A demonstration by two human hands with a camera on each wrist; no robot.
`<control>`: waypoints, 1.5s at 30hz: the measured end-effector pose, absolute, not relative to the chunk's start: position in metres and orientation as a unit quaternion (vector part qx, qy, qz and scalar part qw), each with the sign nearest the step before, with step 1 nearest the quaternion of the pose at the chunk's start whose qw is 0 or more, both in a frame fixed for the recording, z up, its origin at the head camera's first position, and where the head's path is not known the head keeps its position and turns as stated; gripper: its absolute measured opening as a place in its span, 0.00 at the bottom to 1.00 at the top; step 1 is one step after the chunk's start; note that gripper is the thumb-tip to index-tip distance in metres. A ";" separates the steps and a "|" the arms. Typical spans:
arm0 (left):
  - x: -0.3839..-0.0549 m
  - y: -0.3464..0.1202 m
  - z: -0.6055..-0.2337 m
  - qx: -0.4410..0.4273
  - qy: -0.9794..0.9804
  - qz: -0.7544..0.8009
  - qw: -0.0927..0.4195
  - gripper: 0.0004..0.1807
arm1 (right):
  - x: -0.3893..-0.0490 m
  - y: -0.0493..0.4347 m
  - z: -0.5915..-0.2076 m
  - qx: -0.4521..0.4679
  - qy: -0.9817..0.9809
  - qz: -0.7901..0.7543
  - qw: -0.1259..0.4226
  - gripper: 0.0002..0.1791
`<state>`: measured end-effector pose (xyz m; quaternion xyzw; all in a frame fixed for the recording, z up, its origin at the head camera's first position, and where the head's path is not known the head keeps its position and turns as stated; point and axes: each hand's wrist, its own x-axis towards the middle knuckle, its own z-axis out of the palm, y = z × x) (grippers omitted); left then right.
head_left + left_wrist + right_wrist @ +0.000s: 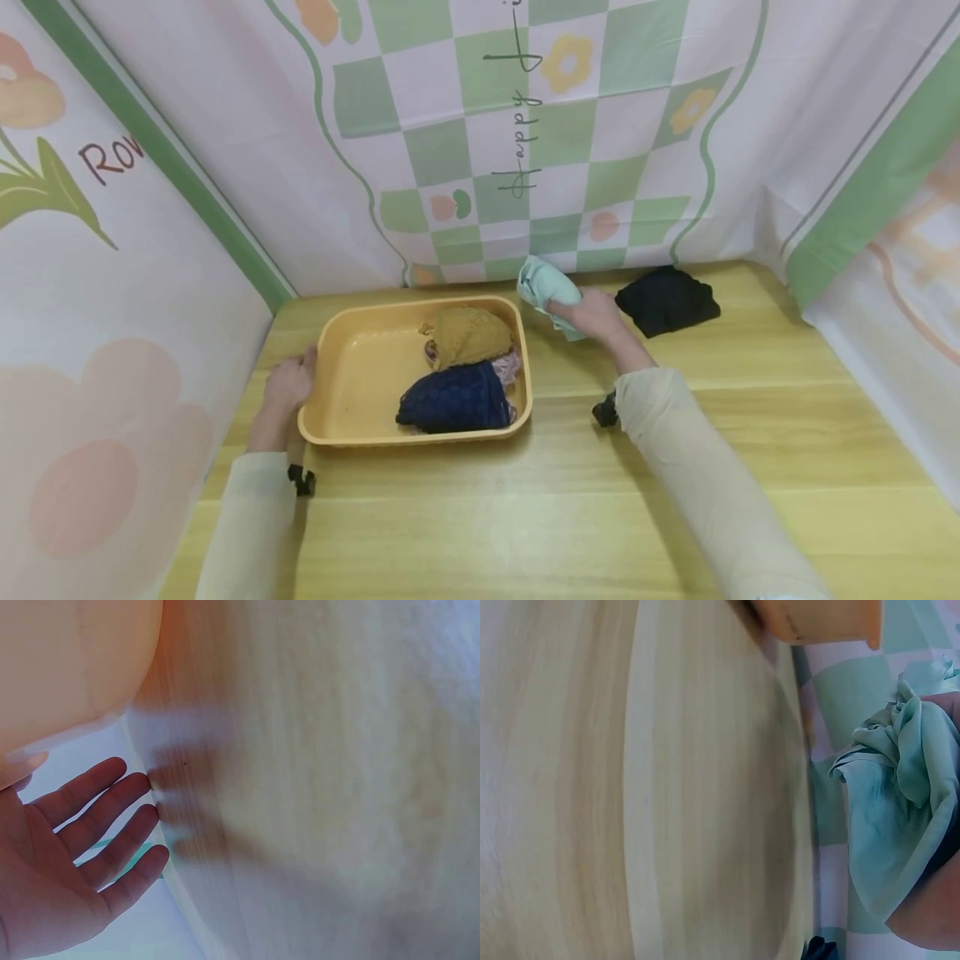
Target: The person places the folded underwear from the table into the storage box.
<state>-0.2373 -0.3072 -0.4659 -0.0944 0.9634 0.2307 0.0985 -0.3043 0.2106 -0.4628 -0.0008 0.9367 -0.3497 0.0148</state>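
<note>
Pale sleeves (697, 467) stretch over a wooden table (465, 525), where a person's right hand (596, 317) grips a crumpled mint-green cloth (546, 283) just off the far right corner of a yellow tray (360, 441). Thumb and fingers are closed on the bunched fabric, a loose fold spilling from the grip. At the tray's left end, the left hand (291, 383) has its four fingers spread, grasping nothing, with the thumb at the rim. Inside, toward the right, lie a mustard cloth (472, 337), a navy cloth (457, 398) and a pink cloth (507, 367); a black cloth (666, 302) sits farther right on the table. The mint fabric looks light, limp and perhaps slippery, best held by its gathered middle.
</note>
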 end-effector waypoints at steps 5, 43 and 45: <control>-0.237 -0.307 -0.465 -0.093 0.964 0.230 0.099 0.51 | -0.299 0.208 -0.458 0.002 0.930 -0.367 0.016 0.30; -0.235 -0.306 -0.465 -0.090 0.962 0.238 0.100 0.50 | -0.241 0.173 -0.407 -0.048 0.917 -0.396 -0.032 0.22; -0.235 -0.306 -0.464 -0.092 0.962 0.237 0.101 0.50 | -0.238 0.170 -0.405 -0.055 0.914 -0.401 -0.032 0.21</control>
